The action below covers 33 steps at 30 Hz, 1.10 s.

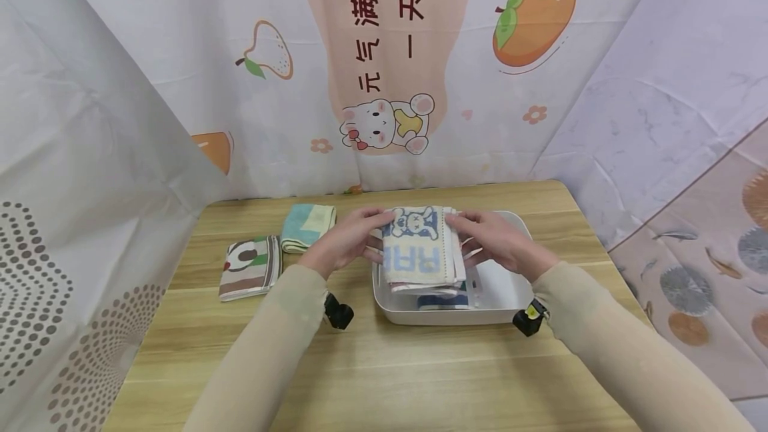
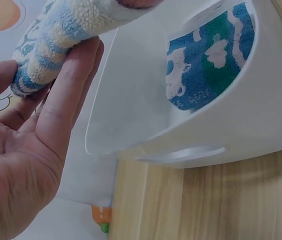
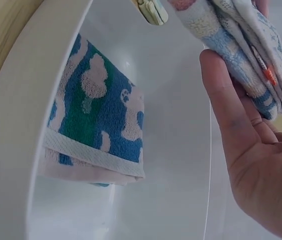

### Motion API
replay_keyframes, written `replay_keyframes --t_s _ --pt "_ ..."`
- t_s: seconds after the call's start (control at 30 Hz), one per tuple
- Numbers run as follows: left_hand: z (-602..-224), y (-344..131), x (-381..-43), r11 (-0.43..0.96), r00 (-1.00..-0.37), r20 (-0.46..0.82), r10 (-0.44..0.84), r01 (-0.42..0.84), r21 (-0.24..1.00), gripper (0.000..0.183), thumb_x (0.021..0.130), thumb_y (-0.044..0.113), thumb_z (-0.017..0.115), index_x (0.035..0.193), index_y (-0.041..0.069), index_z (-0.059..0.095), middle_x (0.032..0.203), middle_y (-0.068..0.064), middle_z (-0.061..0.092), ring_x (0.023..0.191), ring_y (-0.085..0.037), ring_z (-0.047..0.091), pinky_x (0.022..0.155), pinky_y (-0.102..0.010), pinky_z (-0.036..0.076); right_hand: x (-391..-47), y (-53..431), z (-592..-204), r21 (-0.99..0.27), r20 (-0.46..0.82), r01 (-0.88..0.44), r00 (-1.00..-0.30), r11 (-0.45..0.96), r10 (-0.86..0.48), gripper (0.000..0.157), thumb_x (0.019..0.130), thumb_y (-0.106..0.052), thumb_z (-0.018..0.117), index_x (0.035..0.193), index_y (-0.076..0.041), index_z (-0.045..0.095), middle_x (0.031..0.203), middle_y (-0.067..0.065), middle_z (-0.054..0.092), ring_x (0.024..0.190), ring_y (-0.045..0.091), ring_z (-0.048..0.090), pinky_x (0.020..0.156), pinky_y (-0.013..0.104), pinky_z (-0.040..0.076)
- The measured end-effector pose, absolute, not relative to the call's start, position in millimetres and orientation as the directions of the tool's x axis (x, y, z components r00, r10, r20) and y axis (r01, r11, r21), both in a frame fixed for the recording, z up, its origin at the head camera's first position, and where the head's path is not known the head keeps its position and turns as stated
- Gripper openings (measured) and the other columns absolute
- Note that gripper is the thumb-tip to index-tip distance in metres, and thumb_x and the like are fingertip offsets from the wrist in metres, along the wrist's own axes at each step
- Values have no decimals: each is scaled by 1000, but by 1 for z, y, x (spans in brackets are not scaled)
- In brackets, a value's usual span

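Note:
Both hands hold a folded towel [image 1: 420,245], cream with a blue bear pattern, above a white plastic bin [image 1: 396,317]. My left hand [image 1: 351,239] pinches its left edge, thumb on top and fingers underneath. On the opposite edge, my right hand [image 1: 489,239] grips it the same way. Seen in the right wrist view, the folded towel [image 3: 241,50] has several layers. Inside the bin lies a blue and green towel [image 3: 98,107] with white figures, folded flat; the held towel partly covers it in the head view.
Left of the bin, a brown, white and green folded towel [image 1: 249,269] lies on the wooden table [image 1: 360,379]. Behind it is a teal and yellow folded towel [image 1: 306,225]. A printed curtain [image 1: 270,119] hangs along the table's back edge.

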<state>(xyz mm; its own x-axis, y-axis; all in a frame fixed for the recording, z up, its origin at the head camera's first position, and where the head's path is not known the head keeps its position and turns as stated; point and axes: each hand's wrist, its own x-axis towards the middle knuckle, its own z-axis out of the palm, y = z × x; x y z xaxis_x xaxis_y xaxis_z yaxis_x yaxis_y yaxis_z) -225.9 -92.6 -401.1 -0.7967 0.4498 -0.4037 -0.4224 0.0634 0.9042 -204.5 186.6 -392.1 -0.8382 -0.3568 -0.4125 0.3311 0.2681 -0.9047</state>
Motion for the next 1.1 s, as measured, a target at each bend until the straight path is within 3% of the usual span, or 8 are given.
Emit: replay_keyframes --t_s 0.4,1.1 --pt "-394 -84 -233 132 -763 -454 461 -447 885 44 91 38 62 125 11 53 112 -18 61 89 -37 65 73 -49 54 -213 195 -395 -884 -451 368 -836 290 -313 64 88 -56 56 122 -2 51 91 19 59 75 29 64 70 48 55" --pt "-395 -66 -242 209 -750 -488 446 -443 872 42 92 39 60 121 8 58 112 -18 59 89 -36 65 72 -45 55 -222 205 -397 -843 -510 409 -814 350 -279 60 91 -52 53 119 1 54 89 21 63 72 30 65 69 48 55"
